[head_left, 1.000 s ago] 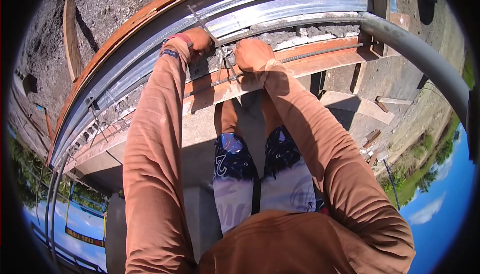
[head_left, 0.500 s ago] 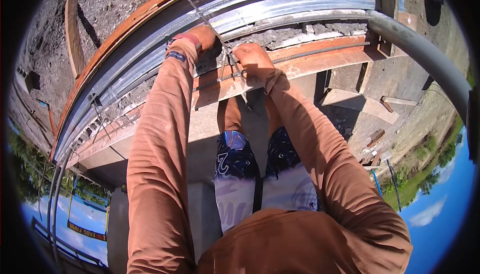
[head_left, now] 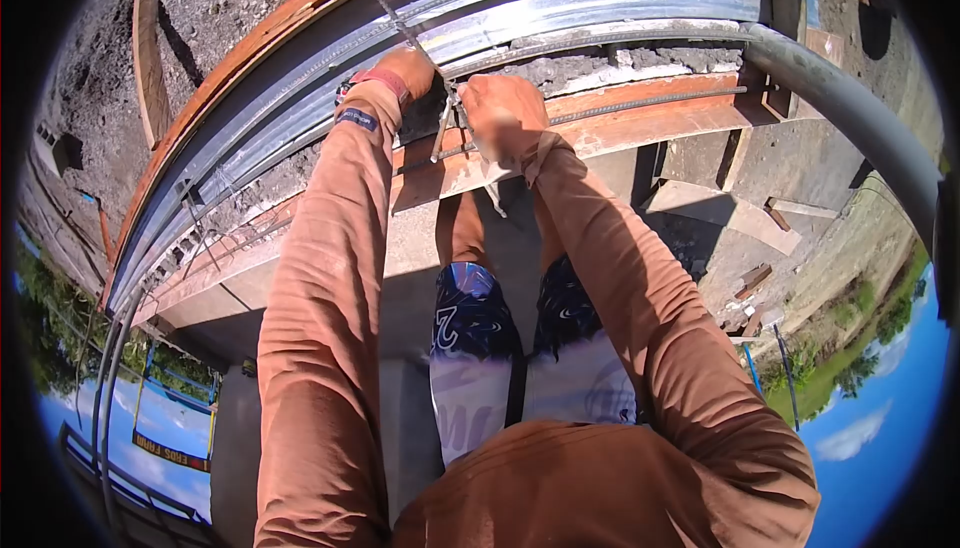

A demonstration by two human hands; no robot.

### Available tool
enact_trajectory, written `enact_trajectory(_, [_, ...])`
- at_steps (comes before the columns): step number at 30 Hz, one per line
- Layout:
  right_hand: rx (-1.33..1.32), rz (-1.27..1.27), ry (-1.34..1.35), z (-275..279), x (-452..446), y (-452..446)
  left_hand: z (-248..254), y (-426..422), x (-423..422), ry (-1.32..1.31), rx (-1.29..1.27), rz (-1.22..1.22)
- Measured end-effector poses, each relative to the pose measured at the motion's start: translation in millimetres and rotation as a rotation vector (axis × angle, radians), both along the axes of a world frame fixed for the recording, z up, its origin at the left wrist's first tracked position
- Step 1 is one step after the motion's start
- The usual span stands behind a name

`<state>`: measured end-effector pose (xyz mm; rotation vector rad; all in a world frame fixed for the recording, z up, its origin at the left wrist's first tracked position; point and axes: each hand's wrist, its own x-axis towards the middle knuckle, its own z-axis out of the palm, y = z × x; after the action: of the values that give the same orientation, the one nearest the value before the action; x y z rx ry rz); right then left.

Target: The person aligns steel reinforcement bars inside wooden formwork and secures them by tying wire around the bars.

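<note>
Head view: our left hand (head_left: 408,73) and right hand (head_left: 503,110) are curled at a thin grey steel rod (head_left: 398,21); can't tell what's gripped, but a slip could scrape us.

on my feed: ribbed metal rebar (head_left: 650,102) | pretty shiny sheet metal (head_left: 620,0) | rough, crumbly concrete (head_left: 562,75) | matt wrinkly cloth sleeve (head_left: 325,298)

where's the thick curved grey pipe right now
In the head view, the thick, curved grey pipe is at the upper right, to the right of the person's right hand, one end by a ribbed grey steel bar.
</note>
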<state>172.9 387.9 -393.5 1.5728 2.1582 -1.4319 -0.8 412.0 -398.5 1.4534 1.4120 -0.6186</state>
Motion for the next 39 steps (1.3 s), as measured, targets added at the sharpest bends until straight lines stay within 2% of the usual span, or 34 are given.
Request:
enact_trajectory(3, [-0.129,0.01,-0.004,-10.1,-3.7,-1.9,-4.1,-4.6,0.9,-0.01,0.08,0.088])
enact_trajectory(5, [-0.175,-0.198,-0.011,-13.7,-14.0,-12.9,-5.4,-8.5,1.4,0.003,0.099,0.131])
enact_trajectory(6, [-0.165,-0.163,-0.044,-9.8,-13.6,-12.4,-7.8,-10.1,0.3,0.008,0.087,0.116])
enact_trajectory(7, [-0.172,-0.165,-0.04,-7.0,-13.5,-10.1,-10.1,-11.7,0.7,0.006,0.073,0.098])
enact_trajectory(8, [-0.141,-0.085,-0.049,-5.1,-11.1,-4.3,-19.8,-13.3,-1.2,0.031,0.112,-0.138])
enact_trajectory(9, [-0.112,0.0,-0.061,-3.8,-7.8,0.0,-11.0,-8.7,1.4,0.026,0.114,-0.136])
enact_trajectory(11, [-0.088,0.022,-0.076,-12.1,-4.1,-0.8,18.2,4.9,3.9,0.131,-0.126,-0.057])
enact_trajectory(12, [-0.06,0.025,-0.061,-12.8,-3.2,-0.5,17.4,5.2,3.8,0.232,-0.163,-0.219])
enact_trajectory(13, [-0.037,0.027,-0.042,-9.5,-5.1,0.4,11.6,1.2,-3.2,0.239,-0.163,-0.207])
enact_trajectory(15, [-0.051,0.043,-0.027,-4.8,-5.5,6.7,1.3,-6.2,-21.3,0.013,-0.271,0.022])
enact_trajectory(16, [-0.068,0.052,-0.03,-5.3,-5.7,6.3,7.6,-15.2,-16.6,0.039,-0.347,0.519])
enact_trajectory(17, [-0.089,0.063,-0.037,-4.6,-4.4,4.5,10.8,-18.1,-10.4,0.046,-0.345,0.527])
enact_trajectory(19, [-0.089,0.061,0.003,-4.8,-3.1,3.8,27.2,-8.5,4.7,0.037,-0.472,1.055])
enact_trajectory(21, [-0.117,-0.013,0.037,-9.1,-2.5,0.8,-38.3,-34.3,2.3,-0.032,-0.163,0.596])
enact_trajectory(22, [-0.102,-0.013,0.038,-13.3,-2.1,-2.0,-15.3,-17.9,9.1,-0.033,-0.218,0.597])
enact_trajectory(23, [-0.095,-0.008,0.044,-18.5,-1.5,-5.5,9.9,-5.7,23.3,0.029,-0.518,1.216])
enact_trajectory(25, [-0.121,-0.033,0.117,-27.4,-1.4,-6.9,8.5,1.7,23.5,0.167,-0.223,0.376])
enact_trajectory(26, [-0.107,0.004,0.059,-26.3,-0.1,-6.3,4.8,1.7,28.3,0.214,-0.172,0.278])
enact_trajectory(29, [0.025,0.054,0.178,-22.3,6.7,-3.7,2.7,-5.9,46.9,0.278,-0.181,0.271])
enact_trajectory(30, [-0.117,0.007,0.262,-12.3,9.8,2.2,13.6,-3.1,55.0,0.313,-0.2,0.379])
enact_trajectory(31, [-0.108,0.007,0.269,-17.1,12.2,1.7,9.0,-7.9,56.6,0.242,-0.307,0.624])
enact_trajectory(33, [-0.384,-0.278,0.45,-21.5,13.4,-2.0,9.1,-14.7,67.9,0.381,-0.229,0.625])
enact_trajectory(34, [-0.324,-0.151,0.398,-23.3,16.0,-0.1,11.3,-15.9,68.2,0.331,-0.252,0.676])
enact_trajectory(35, [-0.335,-0.144,0.397,-24.9,18.0,-0.9,13.3,-17.3,71.7,0.334,-0.262,0.683])
enact_trajectory(37, [-0.18,0.051,0.419,-41.9,19.1,-0.3,17.2,-14.0,79.9,0.45,-0.18,0.591])
enact_trajectory(38, [0.001,0.041,0.482,-58.6,19.3,-9.2,19.6,-16.8,83.6,0.444,-0.111,0.618])
enact_trajectory(39, [-0.002,0.054,0.48,-59.7,18.5,-3.0,19.2,-15.0,86.0,0.442,-0.115,0.631])
